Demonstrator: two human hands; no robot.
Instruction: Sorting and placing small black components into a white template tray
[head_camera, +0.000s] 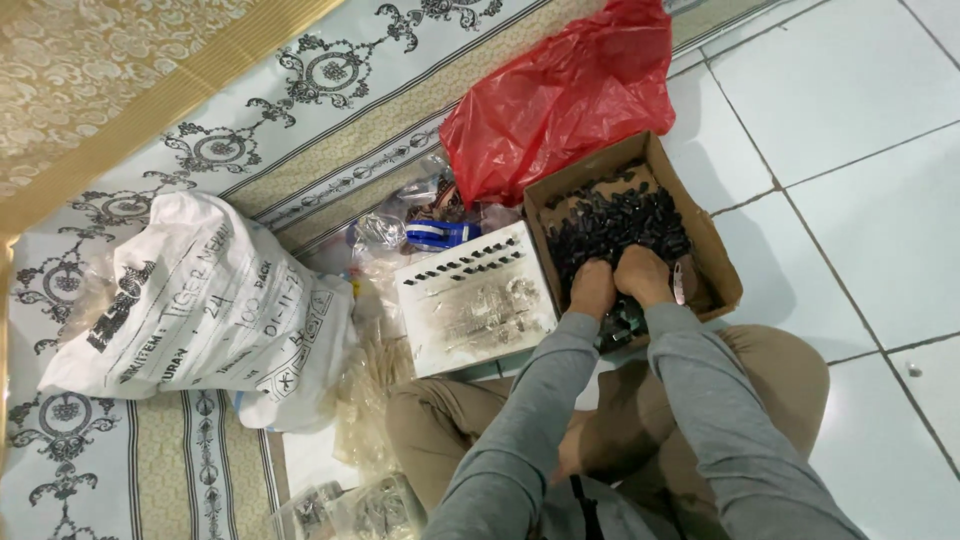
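Note:
Both my hands reach into a brown cardboard box (712, 262) holding a heap of several small black parts (618, 226). My left hand (592, 288) and my right hand (643, 275) sit side by side at the box's near end, fingers curled down into the parts. Whether either hand holds a part is hidden from view. Grey sleeves cover both arms. To the left of the box lies a white rectangular tray (476, 300) with a row of black parts set along its far edge.
A red plastic bag (560, 95) lies behind the box. A large white sack (195, 300) rests on a patterned mat (330, 120) to the left. Clear plastic bags (385, 235) lie between the sack and the tray. White floor tiles (860, 150) spread to the right.

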